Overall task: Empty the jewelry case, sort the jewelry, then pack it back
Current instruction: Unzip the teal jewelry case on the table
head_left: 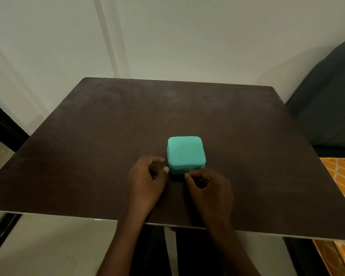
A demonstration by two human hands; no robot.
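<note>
Forearms enter from the bottom edge, cut off below the elbows, and whatever lies under the tabletop (88,156) is dark and hard to read. The light is dim, so the small dark fitting on the near face of the jewelry case (185,151) is hard to make out; it may be a zip pull or a clasp. The case is shut, so nothing inside it can be seen.

The left hand (147,180) rests on the tabletop with its fingers loosely curled, and its thumb tip touches the near left corner of the case. The right hand (208,189) is also curled, its thumb and forefinger pinched together right at that dark fitting on the front of the case; whether they truly have hold of it I cannot tell.

There are two hands and one case, teal, square with rounded corners, sitting near the middle of the dark brown tabletop. To the right an orange patterned cloth (343,182) shows past the edge, and behind it a dark rounded cushion (331,92). A pale wall (167,36) stands beyond.
</note>
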